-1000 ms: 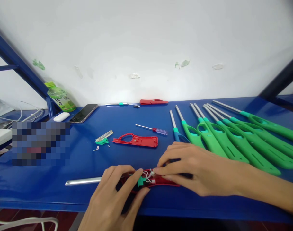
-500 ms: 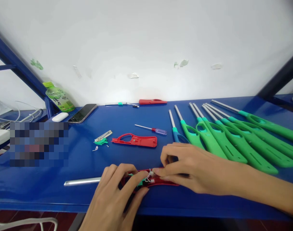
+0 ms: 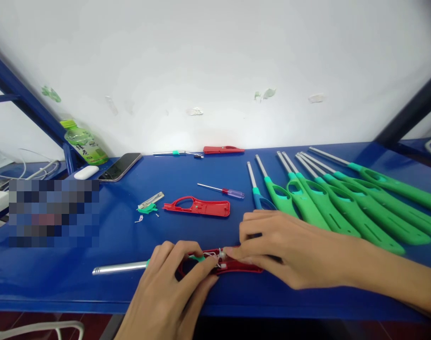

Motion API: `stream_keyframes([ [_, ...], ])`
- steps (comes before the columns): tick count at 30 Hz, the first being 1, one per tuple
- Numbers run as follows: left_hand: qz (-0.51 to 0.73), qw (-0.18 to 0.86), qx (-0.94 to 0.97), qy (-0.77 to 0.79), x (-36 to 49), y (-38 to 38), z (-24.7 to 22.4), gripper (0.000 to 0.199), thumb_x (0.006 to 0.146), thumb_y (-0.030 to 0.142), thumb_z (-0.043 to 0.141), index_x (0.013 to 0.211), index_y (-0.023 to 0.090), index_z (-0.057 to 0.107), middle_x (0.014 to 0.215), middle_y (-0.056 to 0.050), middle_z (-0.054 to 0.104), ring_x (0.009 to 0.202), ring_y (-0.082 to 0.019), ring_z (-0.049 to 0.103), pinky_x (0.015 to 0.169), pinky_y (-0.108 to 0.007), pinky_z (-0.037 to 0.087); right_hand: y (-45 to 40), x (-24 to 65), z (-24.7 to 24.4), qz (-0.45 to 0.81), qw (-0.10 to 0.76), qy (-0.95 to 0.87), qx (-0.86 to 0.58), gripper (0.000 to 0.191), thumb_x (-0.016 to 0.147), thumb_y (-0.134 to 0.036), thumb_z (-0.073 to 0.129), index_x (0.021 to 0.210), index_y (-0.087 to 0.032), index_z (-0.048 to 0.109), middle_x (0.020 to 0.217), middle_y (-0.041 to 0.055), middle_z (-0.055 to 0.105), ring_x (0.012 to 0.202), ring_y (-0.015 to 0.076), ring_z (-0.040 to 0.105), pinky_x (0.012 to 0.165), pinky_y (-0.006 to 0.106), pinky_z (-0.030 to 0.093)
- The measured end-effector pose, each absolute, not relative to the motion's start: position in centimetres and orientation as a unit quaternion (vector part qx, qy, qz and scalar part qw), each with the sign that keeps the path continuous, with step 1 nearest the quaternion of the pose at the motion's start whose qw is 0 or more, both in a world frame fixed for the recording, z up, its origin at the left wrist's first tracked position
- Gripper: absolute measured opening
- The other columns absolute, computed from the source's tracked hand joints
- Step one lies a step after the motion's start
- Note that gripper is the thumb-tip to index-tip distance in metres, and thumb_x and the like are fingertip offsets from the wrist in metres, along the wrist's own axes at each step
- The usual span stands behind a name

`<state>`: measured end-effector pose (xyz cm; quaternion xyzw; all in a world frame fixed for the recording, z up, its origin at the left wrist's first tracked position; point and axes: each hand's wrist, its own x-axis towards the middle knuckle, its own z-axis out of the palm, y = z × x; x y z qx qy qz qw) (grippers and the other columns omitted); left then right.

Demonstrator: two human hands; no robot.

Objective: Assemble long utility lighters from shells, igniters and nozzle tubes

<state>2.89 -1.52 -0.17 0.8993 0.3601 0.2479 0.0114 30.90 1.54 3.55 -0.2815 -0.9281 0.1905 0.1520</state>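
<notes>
My left hand (image 3: pixel 176 283) grips the red lighter half-shell (image 3: pixel 244 267) near its trigger loop, thumb and index finger by the white wires. A metal tube (image 3: pixel 119 268) extends left from under that hand. My right hand (image 3: pixel 282 245) has its thumb and fingers closed at the shell's right part, on a small whitish piece inside it; the fingers partly hide it. Behind them lies another red half-shell (image 3: pixel 211 208), open side up. A screwdriver (image 3: pixel 233 192) with a purple handle lies farther back.
Several green lighters (image 3: pixel 343 208) and one blue-handled lighter (image 3: pixel 258 198) lie at the right. Left are small metal and green parts (image 3: pixel 150 203), a phone (image 3: pixel 121 166), a white case (image 3: pixel 86 173) and a bottle (image 3: pixel 85 144). A red handle (image 3: pixel 223 149) lies by the wall.
My left thumb and index finger have shifted slightly at the wires, and the green piece beside them has moved or is covered differently. My right hand stays at the shell.
</notes>
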Motion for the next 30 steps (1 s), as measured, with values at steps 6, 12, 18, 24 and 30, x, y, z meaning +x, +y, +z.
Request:
stream_keyframes([
  [6, 0.236, -0.006, 0.905, 0.352, 2.84, -1.36, -0.15, 0.033, 0.102, 0.016, 0.060, 0.133, 0.028, 0.065, 0.116, -0.008, 0.062, 0.092, -0.022, 0.057, 0.077, -0.037, 0.052, 1.38, 30.69, 3.49, 0.193, 0.165, -0.923, -0.288, 0.021, 0.110, -0.023, 0.052, 0.124, -0.023, 0.068, 0.106, 0.0011, 0.074, 0.093, 0.0192, 0.059, 0.087, 0.034, 0.044],
  [12, 0.246, -0.016, 0.901, 0.356, 3.00, -1.25, -0.57, 0.030, 0.103, 0.018, 0.058, 0.129, 0.027, 0.067, 0.115, -0.009, 0.063, 0.091, -0.022, 0.058, 0.076, -0.035, 0.053, 1.52, 30.62, 3.64, 0.195, 0.174, -0.913, -0.314, 0.011, 0.108, -0.025, 0.057, 0.114, -0.023, 0.066, 0.103, 0.0017, 0.072, 0.093, 0.0193, 0.063, 0.086, 0.034, 0.045],
  [18, 0.281, 0.013, 0.891, 0.355, 3.32, -1.24, -0.65, 0.026, 0.103, 0.017, 0.059, 0.125, 0.026, 0.067, 0.122, -0.009, 0.063, 0.100, -0.023, 0.060, 0.081, -0.037, 0.054, 1.56, 30.67, 3.33, 0.197, 0.181, -0.911, -0.314, 0.007, 0.108, -0.025, 0.058, 0.109, -0.024, 0.064, 0.096, -0.0023, 0.069, 0.088, 0.0166, 0.058, 0.085, 0.031, 0.043],
  [24, 0.289, 0.035, 0.887, 0.359, 3.42, -1.32, -0.74, 0.022, 0.105, 0.018, 0.057, 0.123, 0.025, 0.067, 0.117, -0.007, 0.068, 0.103, -0.022, 0.061, 0.086, -0.038, 0.053, 1.67, 30.55, 3.28, 0.204, 0.172, -0.910, -0.318, 0.009, 0.109, -0.026, 0.055, 0.107, -0.024, 0.064, 0.094, -0.0026, 0.067, 0.086, 0.0166, 0.057, 0.083, 0.031, 0.042],
  [30, 0.277, 0.027, 0.894, 0.351, 3.28, -1.20, -0.84, 0.024, 0.105, 0.017, 0.058, 0.125, 0.025, 0.067, 0.119, -0.008, 0.067, 0.104, -0.023, 0.061, 0.085, -0.038, 0.053, 1.65, 30.55, 3.26, 0.207, 0.174, -0.908, -0.321, 0.010, 0.108, -0.026, 0.056, 0.110, -0.024, 0.066, 0.095, -0.0017, 0.069, 0.088, 0.0170, 0.058, 0.084, 0.031, 0.042],
])
